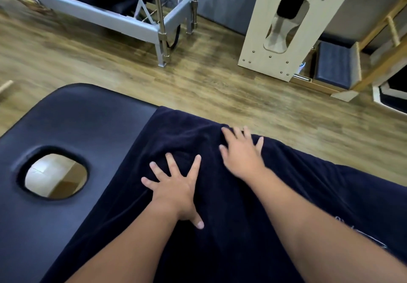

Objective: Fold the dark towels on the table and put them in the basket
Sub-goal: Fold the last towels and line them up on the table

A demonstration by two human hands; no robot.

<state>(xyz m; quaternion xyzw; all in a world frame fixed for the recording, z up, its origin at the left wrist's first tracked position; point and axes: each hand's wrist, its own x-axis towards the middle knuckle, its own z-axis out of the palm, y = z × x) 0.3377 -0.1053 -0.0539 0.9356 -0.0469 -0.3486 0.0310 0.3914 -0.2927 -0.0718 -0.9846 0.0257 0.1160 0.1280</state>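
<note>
A dark navy towel point(220, 205) lies spread over the right part of a dark padded massage table point(77, 115). My left hand point(176, 188) presses flat on the towel with its fingers spread wide. My right hand point(242, 153) lies flat on the towel a little farther away, fingers straight and reaching toward the towel's far edge. Small wrinkles rise in the cloth between the two hands. White stitching shows on the towel at the right point(361, 234). No basket is in view.
The table has a face hole point(55, 176) at its left end. Beyond the table is wooden floor point(198, 78), a grey metal-framed exercise machine point(132, 23) at the back, a pale wooden panel point(284, 27), and a padded box point(334, 64) at the right.
</note>
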